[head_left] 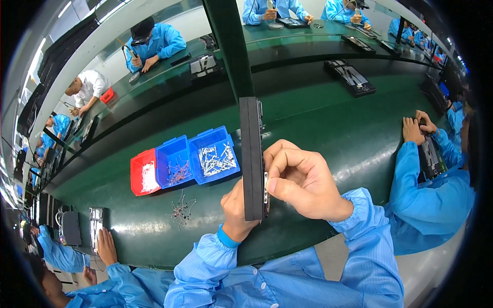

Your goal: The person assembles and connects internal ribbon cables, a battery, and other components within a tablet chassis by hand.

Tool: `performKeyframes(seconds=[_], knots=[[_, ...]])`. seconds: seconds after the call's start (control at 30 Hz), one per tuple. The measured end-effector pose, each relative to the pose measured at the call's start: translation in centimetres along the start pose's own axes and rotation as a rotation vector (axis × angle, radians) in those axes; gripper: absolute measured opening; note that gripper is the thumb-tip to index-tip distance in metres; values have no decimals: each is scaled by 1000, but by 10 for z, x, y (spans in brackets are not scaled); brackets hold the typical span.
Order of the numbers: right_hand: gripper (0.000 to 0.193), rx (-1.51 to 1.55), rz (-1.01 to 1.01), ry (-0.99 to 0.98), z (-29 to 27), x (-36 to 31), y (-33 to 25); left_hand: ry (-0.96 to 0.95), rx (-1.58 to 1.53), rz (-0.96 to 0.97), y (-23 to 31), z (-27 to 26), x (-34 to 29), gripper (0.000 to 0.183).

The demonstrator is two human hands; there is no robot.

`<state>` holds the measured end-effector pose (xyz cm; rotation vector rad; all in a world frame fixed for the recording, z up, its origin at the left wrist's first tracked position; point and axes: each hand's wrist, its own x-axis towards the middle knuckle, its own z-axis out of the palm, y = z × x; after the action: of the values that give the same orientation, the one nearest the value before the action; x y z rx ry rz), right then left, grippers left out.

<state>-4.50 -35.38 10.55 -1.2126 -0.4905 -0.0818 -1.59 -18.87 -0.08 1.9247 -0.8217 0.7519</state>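
A flat black casing (250,154) stands on its narrow edge in front of me, raised above the green bench. My left hand (234,208) grips it from behind near its lower end, and most of those fingers are hidden by it. On the casing's right face, my right hand (310,182) pinches a narrow white strip with holes (266,189) between thumb and bent fingers. The strip lies along the casing, touching it. The casing's inner side is mostly turned out of view.
Left of the casing sit a red bin (135,177) of small white pieces, a blue bin (163,149) of thin wires and another blue bin (206,135) of white strips. Loose wires (181,210) lie nearer. A green post (229,51) rises behind. Co-workers sit left, right and opposite.
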Motion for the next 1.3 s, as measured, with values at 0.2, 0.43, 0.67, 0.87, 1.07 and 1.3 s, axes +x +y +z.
performKeyframes(seconds=[0.2, 0.43, 0.67, 0.87, 1.07, 1.3], knots=[[4, 42, 12, 1, -1, -1, 0, -6, 25, 11, -1, 2, -2, 41], [5, 12, 12, -2, 0, -1, -2, -37, 50, 15, 2, -1, -1, 44], [4, 7, 22, 33, 0, -1, -4, -44, 44, 22, 5, -2, 3, 41], [6, 134, 134, 107, 3, 0, -6, 10, 76, 57, 7, 1, 5, 34], [6, 111, 148, 96, -2, -1, -8, 19, 132, 70, 13, -1, 8, 42], [26, 168, 154, 84, 2, 0, -9, -27, 53, 18, 9, -1, 4, 48]])
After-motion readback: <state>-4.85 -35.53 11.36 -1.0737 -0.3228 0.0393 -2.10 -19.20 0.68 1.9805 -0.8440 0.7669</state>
